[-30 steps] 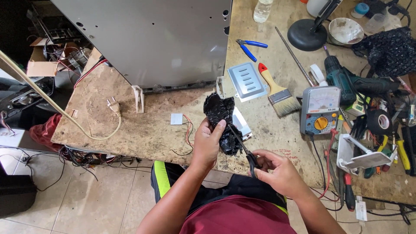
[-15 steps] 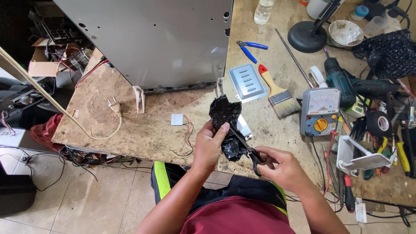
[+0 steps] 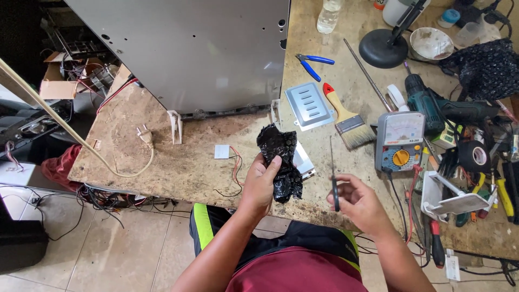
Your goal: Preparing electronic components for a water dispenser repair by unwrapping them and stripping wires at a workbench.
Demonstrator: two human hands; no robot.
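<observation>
My left hand (image 3: 261, 181) grips a crumpled black plastic wrap (image 3: 279, 159) that covers a flat silver part (image 3: 303, 160), held just above the workbench's front edge. My right hand (image 3: 357, 203) holds a thin screwdriver (image 3: 334, 173) by its dark handle, shaft pointing up and away, about a hand's width to the right of the wrap. A small white square module with red and black wires (image 3: 223, 152) lies on the board to the left of my left hand.
A large grey metal cabinet (image 3: 189, 48) fills the back left. Right of it lie a vented metal plate (image 3: 309, 105), a paintbrush (image 3: 345, 116), blue pliers (image 3: 312, 62), an analogue multimeter (image 3: 400, 141), a green drill (image 3: 432, 105), black tape (image 3: 474, 156) and several hand tools.
My right hand has pulled the screwdriver out of the black wrap and moved right, apart from it. My left hand keeps hold of the wrapped part and has turned it slightly.
</observation>
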